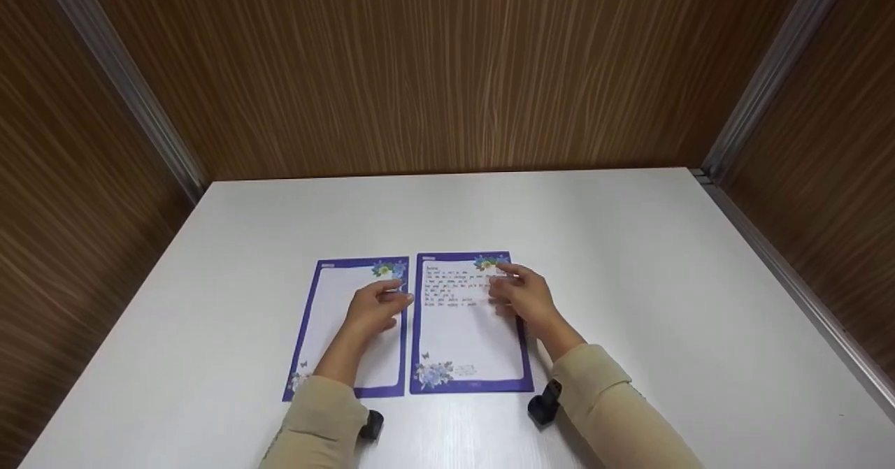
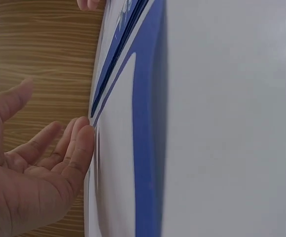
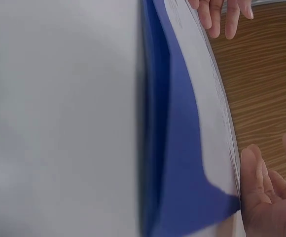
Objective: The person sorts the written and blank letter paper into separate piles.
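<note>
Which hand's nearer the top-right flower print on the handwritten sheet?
Right. In the head view, the right hand overlaps the flower print; the left hand is farther left, over the other sheet.

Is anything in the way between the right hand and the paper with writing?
Nothing visible is in the way: in the head view, the right hand is right at the written sheet, by its upper right side.

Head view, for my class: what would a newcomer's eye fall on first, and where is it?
Probably the purple-bordered left page and right page, side by side on the white table. The right page stands out for its lines of writing across the upper half. Next, the left hand is over the left page, the right hand over the right page's upper right.
</note>
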{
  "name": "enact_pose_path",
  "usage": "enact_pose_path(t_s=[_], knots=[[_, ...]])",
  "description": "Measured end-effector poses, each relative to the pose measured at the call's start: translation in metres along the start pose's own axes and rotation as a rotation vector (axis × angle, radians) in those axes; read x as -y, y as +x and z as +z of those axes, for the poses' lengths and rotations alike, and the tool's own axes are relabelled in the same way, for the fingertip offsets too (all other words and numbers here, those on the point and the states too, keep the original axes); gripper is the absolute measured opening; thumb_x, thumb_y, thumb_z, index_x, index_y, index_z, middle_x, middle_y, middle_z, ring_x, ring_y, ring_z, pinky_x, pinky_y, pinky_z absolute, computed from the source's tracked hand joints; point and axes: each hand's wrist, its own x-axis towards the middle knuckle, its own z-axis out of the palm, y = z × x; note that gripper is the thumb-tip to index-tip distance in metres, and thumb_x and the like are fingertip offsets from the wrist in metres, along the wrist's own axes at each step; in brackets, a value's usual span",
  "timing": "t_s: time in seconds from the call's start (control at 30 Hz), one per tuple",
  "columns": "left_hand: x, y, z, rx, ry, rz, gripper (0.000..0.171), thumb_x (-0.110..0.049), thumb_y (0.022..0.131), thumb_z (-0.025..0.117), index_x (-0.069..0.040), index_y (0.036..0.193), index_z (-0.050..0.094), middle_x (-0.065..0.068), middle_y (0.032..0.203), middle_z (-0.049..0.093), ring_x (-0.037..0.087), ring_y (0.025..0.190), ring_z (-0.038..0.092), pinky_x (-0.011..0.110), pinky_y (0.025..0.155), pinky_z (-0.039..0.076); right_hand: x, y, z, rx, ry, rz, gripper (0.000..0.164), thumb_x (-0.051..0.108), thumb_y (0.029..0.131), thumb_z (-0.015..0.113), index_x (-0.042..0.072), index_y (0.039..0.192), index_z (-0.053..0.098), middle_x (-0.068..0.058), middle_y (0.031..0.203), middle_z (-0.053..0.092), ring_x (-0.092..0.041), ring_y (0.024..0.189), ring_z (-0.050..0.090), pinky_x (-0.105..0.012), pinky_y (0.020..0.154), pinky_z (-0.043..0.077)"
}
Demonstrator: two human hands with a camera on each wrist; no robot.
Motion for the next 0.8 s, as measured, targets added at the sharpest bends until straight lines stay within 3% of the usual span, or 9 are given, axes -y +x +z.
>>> enact_pose_path(t_s=[0.27, 0.53, 0.8], knots=[[-0.003, -0.001, 0.008, 0.0, 0.031, 0.012, 0.05, -0.017, 0.087, 0.069, 0.0, 0.132, 0.053, 0.016, 0.118, 0.059, 0.03, 0.108, 0.058, 0.038, 0.086, 0.053, 0.002, -0.002, -0.015, -0.016, -0.004, -0.006, 0.051, 0.009, 0.091, 0.065, -0.003, 0.136, 0.046, -0.021, 0.111, 0.061, -0.024, 0.086, 0.065, -0.028, 0.063, 0.057], [-0.002, -0.002, 0.012, 0.009, 0.032, 0.026, 0.048, -0.018, 0.088, 0.07, -0.001, 0.131, 0.055, 0.015, 0.117, 0.059, 0.03, 0.108, 0.057, 0.037, 0.086, 0.053, 0.001, -0.003, -0.032, -0.036, -0.034, 0.013, 0.052, 0.01, 0.092, 0.064, -0.002, 0.138, 0.044, -0.023, 0.117, 0.06, -0.024, 0.089, 0.067, -0.028, 0.067, 0.056], [-0.002, -0.001, 0.015, 0.012, 0.058, 0.024, 0.05, -0.019, 0.088, 0.069, 0.0, 0.132, 0.053, 0.015, 0.12, 0.059, 0.029, 0.11, 0.057, 0.036, 0.084, 0.053, 0.0, -0.007, -0.037, -0.057, -0.153, 0.021, 0.052, 0.014, 0.092, 0.063, -0.003, 0.137, 0.044, -0.024, 0.122, 0.058, -0.029, 0.097, 0.065, -0.031, 0.072, 0.055]])
